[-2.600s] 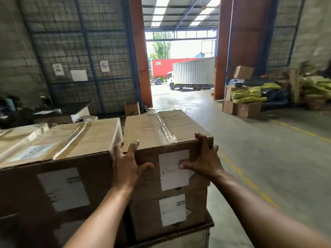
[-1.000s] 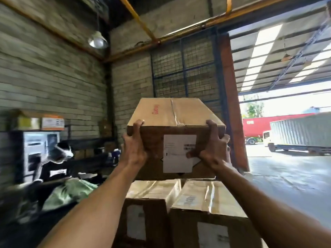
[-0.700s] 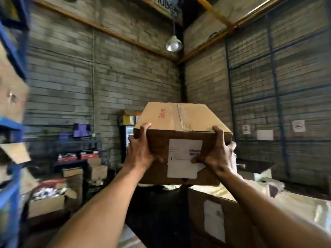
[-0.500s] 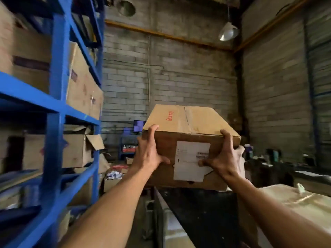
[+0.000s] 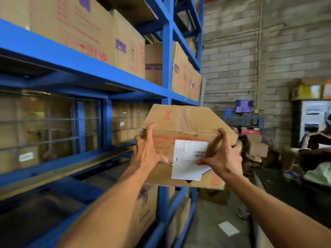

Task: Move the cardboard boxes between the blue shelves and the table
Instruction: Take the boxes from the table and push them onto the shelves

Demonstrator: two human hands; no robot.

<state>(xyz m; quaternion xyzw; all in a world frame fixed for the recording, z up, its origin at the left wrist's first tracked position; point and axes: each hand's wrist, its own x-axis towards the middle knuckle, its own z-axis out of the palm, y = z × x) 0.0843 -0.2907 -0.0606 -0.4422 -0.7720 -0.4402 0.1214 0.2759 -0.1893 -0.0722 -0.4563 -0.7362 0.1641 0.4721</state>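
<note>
Gripping the cardboard box (image 5: pixel 180 122) at both near top corners. Left hand (image 5: pixel 148 153) curled over the left edge, thumb pressed on the front face. Right hand (image 5: pixel 222 158) clamped round the right corner, thumb on the white label (image 5: pixel 189 158). Held in mid-air, slightly tilted, just in front of the blue shelves (image 5: pixel 167 68), level with the middle tier. Above, on the upper tier, stored cartons (image 5: pixel 89 29) with red print. At right, blurred, probably a dark counter (image 5: pixel 286 194).
</note>
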